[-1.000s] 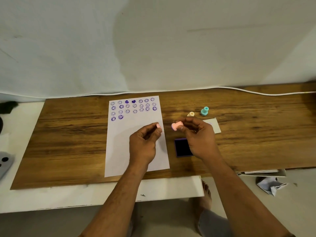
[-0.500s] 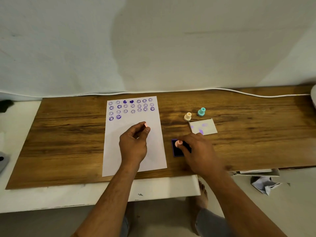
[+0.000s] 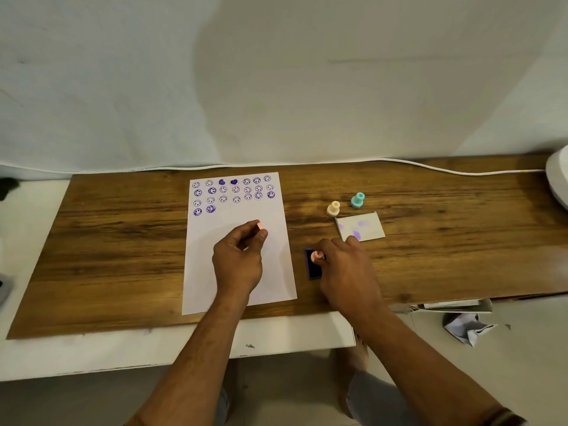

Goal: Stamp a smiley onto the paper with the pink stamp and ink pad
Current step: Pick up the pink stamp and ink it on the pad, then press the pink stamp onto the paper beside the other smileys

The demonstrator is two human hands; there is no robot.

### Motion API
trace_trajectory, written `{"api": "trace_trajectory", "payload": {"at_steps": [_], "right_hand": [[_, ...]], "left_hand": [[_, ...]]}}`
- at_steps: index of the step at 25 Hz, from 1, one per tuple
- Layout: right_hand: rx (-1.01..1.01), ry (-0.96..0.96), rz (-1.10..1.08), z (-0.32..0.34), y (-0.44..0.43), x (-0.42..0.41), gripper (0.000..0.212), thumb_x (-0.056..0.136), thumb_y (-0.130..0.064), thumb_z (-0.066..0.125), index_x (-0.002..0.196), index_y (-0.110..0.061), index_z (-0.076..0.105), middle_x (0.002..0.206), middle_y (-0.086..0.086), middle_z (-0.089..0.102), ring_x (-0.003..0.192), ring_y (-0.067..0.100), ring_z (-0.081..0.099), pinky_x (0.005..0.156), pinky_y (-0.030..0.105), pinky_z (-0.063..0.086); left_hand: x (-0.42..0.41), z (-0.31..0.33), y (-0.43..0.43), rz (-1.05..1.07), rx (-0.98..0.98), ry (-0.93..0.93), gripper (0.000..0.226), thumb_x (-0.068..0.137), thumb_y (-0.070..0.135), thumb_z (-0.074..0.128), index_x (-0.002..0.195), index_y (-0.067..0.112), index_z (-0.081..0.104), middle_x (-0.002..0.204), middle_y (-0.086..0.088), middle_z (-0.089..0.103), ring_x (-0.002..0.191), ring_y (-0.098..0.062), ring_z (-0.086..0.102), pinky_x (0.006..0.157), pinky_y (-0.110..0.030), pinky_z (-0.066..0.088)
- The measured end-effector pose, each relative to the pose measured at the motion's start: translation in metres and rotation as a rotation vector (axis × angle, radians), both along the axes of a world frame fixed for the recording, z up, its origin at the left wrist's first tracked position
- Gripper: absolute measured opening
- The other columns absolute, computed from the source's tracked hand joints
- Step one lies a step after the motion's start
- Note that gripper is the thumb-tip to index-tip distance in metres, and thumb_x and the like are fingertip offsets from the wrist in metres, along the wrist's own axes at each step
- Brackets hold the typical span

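A white paper lies on the wooden board, its top rows filled with purple smileys and two hearts. My left hand hovers over the paper's blank middle, pinching a small pink cap between thumb and forefinger. To the right of the sheet lies the dark purple ink pad. My right hand holds the pink stamp pressed down on the pad's far end. Much of the pad and the stamp's body are hidden by that hand.
A cream stamp and a teal stamp stand beyond the pad. Beside them lies a white lid smeared with purple. A white cable runs along the board's far edge. Crumpled paper lies on the floor at right.
My right hand brought the pink stamp down from mid-air onto the ink pad and holds it there. My left hand, with the cap, drifted slightly left over the paper.
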State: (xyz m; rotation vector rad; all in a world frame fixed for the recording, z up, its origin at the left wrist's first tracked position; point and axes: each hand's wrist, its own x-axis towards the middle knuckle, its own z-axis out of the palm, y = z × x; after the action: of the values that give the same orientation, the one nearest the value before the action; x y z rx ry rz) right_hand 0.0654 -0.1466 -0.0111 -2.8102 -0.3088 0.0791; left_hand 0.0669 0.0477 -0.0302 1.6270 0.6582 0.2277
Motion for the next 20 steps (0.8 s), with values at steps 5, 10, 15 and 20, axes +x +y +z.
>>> {"api": "trace_trajectory", "payload": {"at_steps": [5, 10, 15, 20], "right_hand": [[-0.057, -0.005, 0.061, 0.003, -0.001, 0.005, 0.038, 0.091, -0.022, 0.078, 0.127, -0.021, 0.067, 0.124, 0.001, 0.071, 0.116, 0.022, 0.054, 0.086, 0.031, 0.047], [-0.123, 0.018, 0.080, 0.003, 0.001, 0.007, 0.035, 0.096, -0.026, 0.071, 0.131, -0.021, 0.069, 0.127, 0.001, 0.070, 0.122, 0.023, 0.050, 0.094, 0.033, 0.047], [-0.107, 0.031, 0.042, 0.002, 0.004, 0.003, 0.040, 0.094, -0.027, 0.075, 0.133, -0.021, 0.068, 0.128, 0.002, 0.069, 0.122, 0.023, 0.052, 0.095, 0.032, 0.047], [-0.087, 0.040, 0.062, 0.001, 0.001, 0.005, 0.038, 0.094, -0.025, 0.075, 0.131, -0.020, 0.069, 0.127, 0.002, 0.070, 0.119, 0.022, 0.053, 0.093, 0.032, 0.047]], "left_hand": [[0.000, 0.001, 0.005, 0.020, -0.008, -0.004, 0.028, 0.089, 0.024, 0.077, 0.117, 0.023, 0.076, 0.101, 0.015, 0.074, 0.097, -0.001, 0.069, 0.082, -0.016, 0.050], [0.000, 0.004, 0.003, 0.019, -0.009, -0.005, 0.027, 0.089, 0.023, 0.077, 0.117, 0.023, 0.076, 0.101, 0.015, 0.074, 0.096, -0.001, 0.069, 0.081, -0.015, 0.050], [-0.001, 0.003, 0.006, 0.017, -0.008, -0.006, 0.027, 0.090, 0.024, 0.077, 0.117, 0.022, 0.077, 0.103, 0.012, 0.075, 0.098, -0.002, 0.069, 0.082, -0.017, 0.051], [0.000, 0.003, 0.018, 0.039, -0.005, -0.017, 0.024, 0.090, 0.026, 0.077, 0.114, 0.027, 0.077, 0.102, 0.016, 0.075, 0.097, -0.001, 0.071, 0.081, -0.016, 0.052]]}}
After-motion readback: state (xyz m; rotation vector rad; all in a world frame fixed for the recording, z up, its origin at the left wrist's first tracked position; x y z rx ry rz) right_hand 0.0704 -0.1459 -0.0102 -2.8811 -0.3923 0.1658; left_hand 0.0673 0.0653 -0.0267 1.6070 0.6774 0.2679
